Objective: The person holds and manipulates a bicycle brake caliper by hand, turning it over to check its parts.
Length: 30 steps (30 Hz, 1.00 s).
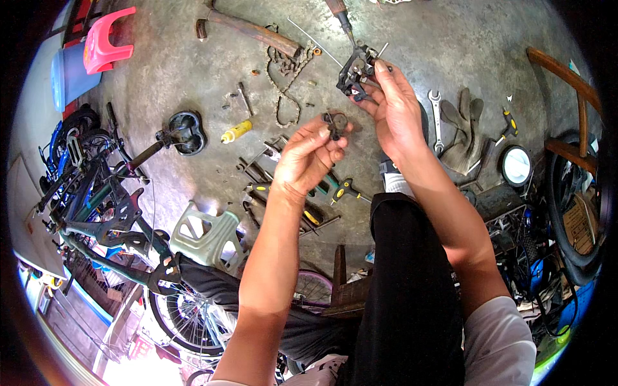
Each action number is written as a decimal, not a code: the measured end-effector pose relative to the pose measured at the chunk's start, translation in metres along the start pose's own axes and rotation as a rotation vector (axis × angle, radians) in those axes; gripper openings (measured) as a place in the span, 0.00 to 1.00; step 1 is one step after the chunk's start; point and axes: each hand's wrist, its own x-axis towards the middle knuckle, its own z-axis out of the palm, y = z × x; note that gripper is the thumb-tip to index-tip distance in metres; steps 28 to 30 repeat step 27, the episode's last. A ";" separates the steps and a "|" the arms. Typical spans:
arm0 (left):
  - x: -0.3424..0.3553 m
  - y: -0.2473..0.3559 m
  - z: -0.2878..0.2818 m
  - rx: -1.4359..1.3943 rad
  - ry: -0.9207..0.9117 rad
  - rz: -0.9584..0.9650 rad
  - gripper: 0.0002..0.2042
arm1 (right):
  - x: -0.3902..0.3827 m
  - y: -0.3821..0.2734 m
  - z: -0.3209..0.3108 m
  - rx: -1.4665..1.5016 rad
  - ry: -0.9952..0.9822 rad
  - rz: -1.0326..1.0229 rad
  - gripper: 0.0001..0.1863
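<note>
Between the thumb and fingers of my left hand (304, 157) is a small dark roundish part (335, 123), greasy and worn, its exact kind too small to tell. My right hand (397, 110) is up and to the right, gripping what looks like a black bicycle derailleur (355, 72) by its right side. The two held parts are a short way apart and do not touch. Just beyond the derailleur, a screwdriver (341, 18) points toward it. A thin metal rod (314, 41) runs up to its left side; whether the two touch, I cannot tell.
On the concrete floor are a hammer (254, 31), a bike chain (288, 96), a yellow bottle (236, 132), a spanner (436, 119), a glove (465, 135) and several yellow-black tools. A bicycle frame (96, 231) and a pale stool (205, 235) stand left; tyres (559, 212) lean right.
</note>
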 end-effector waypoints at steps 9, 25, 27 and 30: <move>0.013 0.060 0.017 0.242 0.082 0.074 0.15 | -0.001 -0.001 -0.004 0.087 -0.161 0.083 0.15; 0.042 0.102 0.020 0.522 0.132 0.069 0.15 | -0.006 -0.009 0.011 -0.089 -0.264 0.073 0.15; 0.042 0.106 0.016 0.589 0.098 0.047 0.13 | -0.007 -0.011 0.012 -0.083 -0.288 0.067 0.15; 0.042 0.106 0.016 0.589 0.098 0.047 0.13 | -0.007 -0.011 0.012 -0.083 -0.288 0.067 0.15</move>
